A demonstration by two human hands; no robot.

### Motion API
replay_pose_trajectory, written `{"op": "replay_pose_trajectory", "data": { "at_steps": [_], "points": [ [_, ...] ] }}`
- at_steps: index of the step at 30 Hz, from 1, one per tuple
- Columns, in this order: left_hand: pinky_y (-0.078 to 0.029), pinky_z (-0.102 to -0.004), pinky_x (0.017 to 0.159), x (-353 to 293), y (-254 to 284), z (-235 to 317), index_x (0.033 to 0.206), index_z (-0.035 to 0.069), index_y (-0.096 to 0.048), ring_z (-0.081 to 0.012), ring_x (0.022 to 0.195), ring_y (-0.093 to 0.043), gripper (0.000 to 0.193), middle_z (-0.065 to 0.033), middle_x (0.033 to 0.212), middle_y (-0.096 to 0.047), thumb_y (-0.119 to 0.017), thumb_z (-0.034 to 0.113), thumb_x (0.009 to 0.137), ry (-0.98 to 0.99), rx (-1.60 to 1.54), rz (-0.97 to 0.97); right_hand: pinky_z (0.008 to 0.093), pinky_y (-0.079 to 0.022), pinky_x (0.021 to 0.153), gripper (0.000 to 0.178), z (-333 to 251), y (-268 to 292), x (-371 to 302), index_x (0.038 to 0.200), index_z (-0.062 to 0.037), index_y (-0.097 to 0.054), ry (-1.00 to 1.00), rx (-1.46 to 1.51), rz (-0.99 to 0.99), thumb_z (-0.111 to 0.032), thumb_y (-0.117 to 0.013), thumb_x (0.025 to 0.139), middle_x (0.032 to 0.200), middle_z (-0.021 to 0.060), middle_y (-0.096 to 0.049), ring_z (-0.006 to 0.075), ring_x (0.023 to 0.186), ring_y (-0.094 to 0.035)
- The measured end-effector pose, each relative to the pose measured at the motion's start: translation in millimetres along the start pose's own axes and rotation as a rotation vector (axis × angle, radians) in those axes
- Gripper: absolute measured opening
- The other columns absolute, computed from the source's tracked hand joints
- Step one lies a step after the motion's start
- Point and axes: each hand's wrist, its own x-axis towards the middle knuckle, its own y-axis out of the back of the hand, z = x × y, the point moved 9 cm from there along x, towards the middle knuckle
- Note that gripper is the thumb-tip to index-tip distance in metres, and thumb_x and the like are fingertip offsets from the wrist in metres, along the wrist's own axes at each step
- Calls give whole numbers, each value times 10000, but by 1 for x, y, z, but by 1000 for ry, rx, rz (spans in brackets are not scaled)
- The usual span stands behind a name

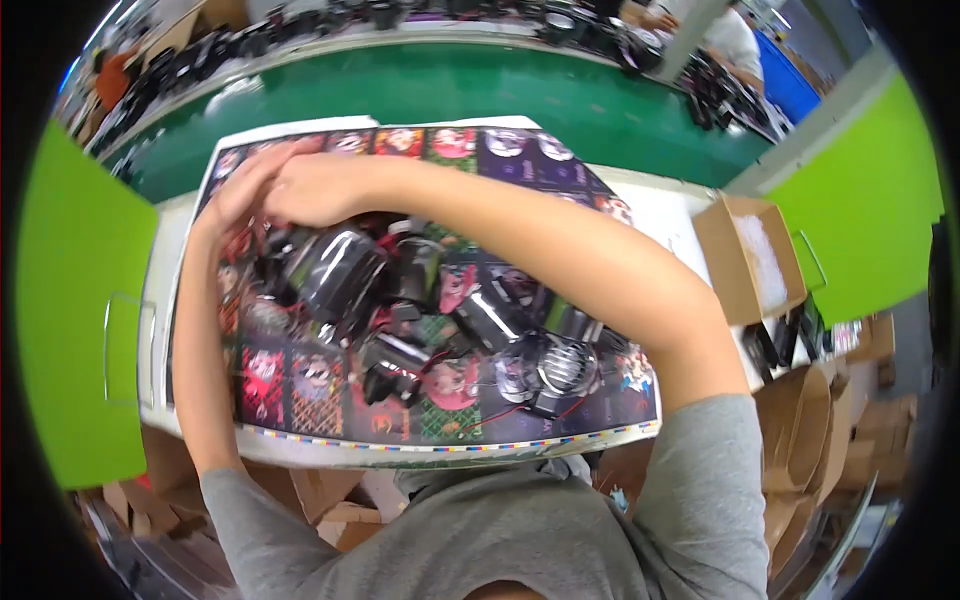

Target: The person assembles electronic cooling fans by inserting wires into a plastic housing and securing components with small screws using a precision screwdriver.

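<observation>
My left hand point(246, 185) and my right hand point(312, 189) come together over the far left part of the table, the right forearm reaching across from the right. The left fingers look stretched out beside the right hand. The right hand is bent downward and its fingertips are hidden. Just below them lies a heap of glossy black parts, among them a large black cylinder point(343, 275). More black cylindrical parts point(492, 316) lie to the right, some with thin red wires. A round part with silvery ribs point(566, 368) sits nearer me.
A printed sheet with colourful cartoon figures point(317, 378) covers the white table. Beyond runs a green conveyor belt point(400, 85), with black parts piled behind it and a person at the far right. An open cardboard box point(748, 258) stands on the right. Green panels point(80, 300) flank the table.
</observation>
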Motion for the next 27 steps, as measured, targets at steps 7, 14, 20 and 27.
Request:
{"op": "replay_pose_trajectory", "data": {
  "at_steps": [7, 14, 20, 27],
  "points": [
    [-428, -305, 817, 21, -17, 11, 1083, -2, -518, -202, 991, -515, 383, -124, 1075, -555, -560, 206, 765, -74, 773, -252, 418, -461, 747, 278, -37, 76, -60, 883, 78, -563, -360, -17, 382, -128, -518, 702, 934, 240, -543, 368, 853, -553],
    [-340, -267, 897, 19, -60, 16, 1016, -24, -580, -155, 961, -508, 389, -70, 993, -573, -362, 285, 921, -48, 374, -258, 359, -468, 626, 204, -42, 200, -268, 810, -32, -608, -722, -317, 527, -202, -618, 697, 733, 126, -587, 253, 694, -578],
    [-384, -301, 885, 35, -58, 34, 1061, -58, -523, -195, 952, -549, 405, -141, 1000, -589, -373, 290, 919, -38, 55, -214, 325, -443, 793, 403, -17, 229, -585, 970, 25, -607, -1642, -530, 273, -316, -622, 756, 949, 170, -617, 257, 885, -589],
    [-375, -269, 882, 25, -41, 51, 1231, 12, -423, -154, 998, -526, 469, -104, 1083, -560, -455, 314, 874, -7, 149, -115, 398, -464, 720, 210, 3, 196, -596, 833, -15, -643, -1638, -631, 41, -135, -620, 661, 805, 202, -610, 356, 758, -587]
  ]
}}
